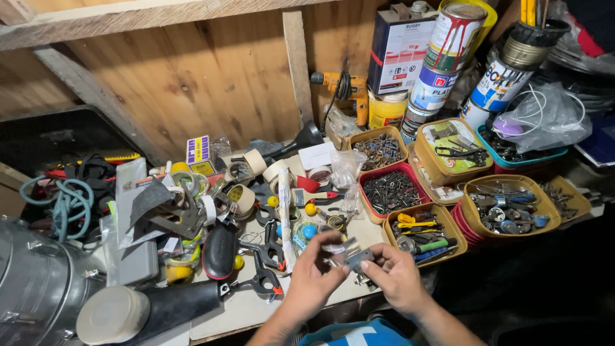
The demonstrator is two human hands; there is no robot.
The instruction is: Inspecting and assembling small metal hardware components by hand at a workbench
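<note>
purple-yellow box left, labelled cans right

Two hands; one orange drill; three stacked paint cans; one red tray.

Your hands hold a small silver-grey metal piece with a clear wrap. The worktop under them is pale cream. Just ahead lie yellow and blue balls and black clamps with orange tips. To your right, mustard-yellow tubs hold dark screws, silver keys and tools with yellow, green and blue handles; one tub between them is red. Behind stands an orange drill against a warm brown plywood wall. The paint tins are white, streaked with red and dark drips. At your left you see a coil of teal rope, a purple-and-yellow box and beige tape rolls.
</note>
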